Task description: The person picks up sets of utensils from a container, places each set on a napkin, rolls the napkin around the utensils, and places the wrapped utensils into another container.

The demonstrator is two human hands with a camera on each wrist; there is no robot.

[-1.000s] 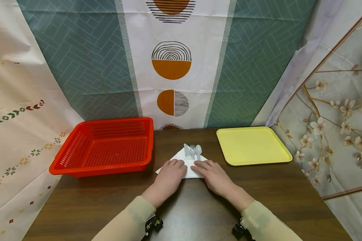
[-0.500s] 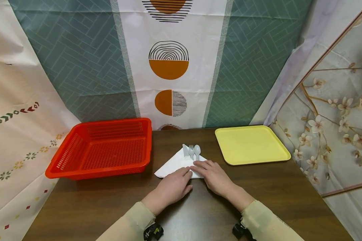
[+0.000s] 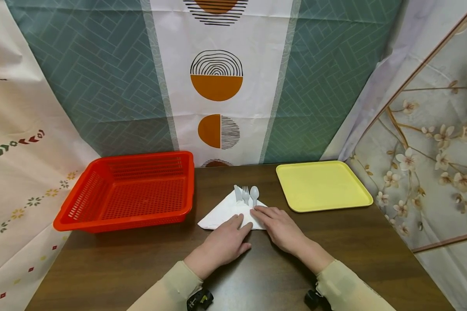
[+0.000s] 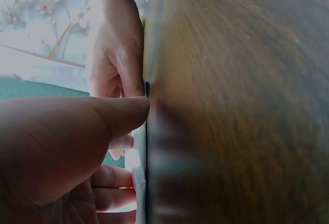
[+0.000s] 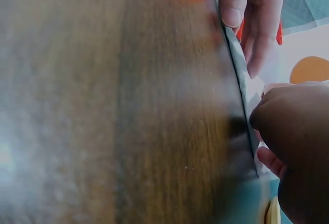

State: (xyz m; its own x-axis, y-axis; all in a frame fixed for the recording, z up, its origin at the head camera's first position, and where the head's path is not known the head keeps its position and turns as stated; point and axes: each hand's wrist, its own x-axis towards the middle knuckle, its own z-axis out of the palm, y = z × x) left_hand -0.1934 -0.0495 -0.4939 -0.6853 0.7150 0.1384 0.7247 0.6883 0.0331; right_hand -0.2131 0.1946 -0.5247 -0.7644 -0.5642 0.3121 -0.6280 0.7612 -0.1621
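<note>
A folded white paper napkin [image 3: 220, 213] lies on the brown table, a triangle with its point away from me. A pale grey plastic knife [image 3: 238, 193], fork [image 3: 245, 195] and spoon [image 3: 254, 195] stick out of its top, side by side, lower parts hidden by the napkin. My left hand [image 3: 222, 244] rests its fingertips on the napkin's lower middle, thumb apart over the table by the near edge. My right hand [image 3: 283, 229] lies on the napkin's right part, fingers reaching just below the spoon. In the left wrist view, my left fingers [image 4: 114, 198] touch the napkin's edge.
A red perforated plastic basket [image 3: 75, 222] stands at the back left. At the back right lies a yellow tray [image 3: 323, 185]. Patterned cloth [image 3: 140, 86] hangs behind the table and along both sides.
My left hand has slid from the napkin's left side toward its lower middle, nearer me, uncovering the left corner. The right hand has shifted slightly right. The cutlery stays in the napkin.
</note>
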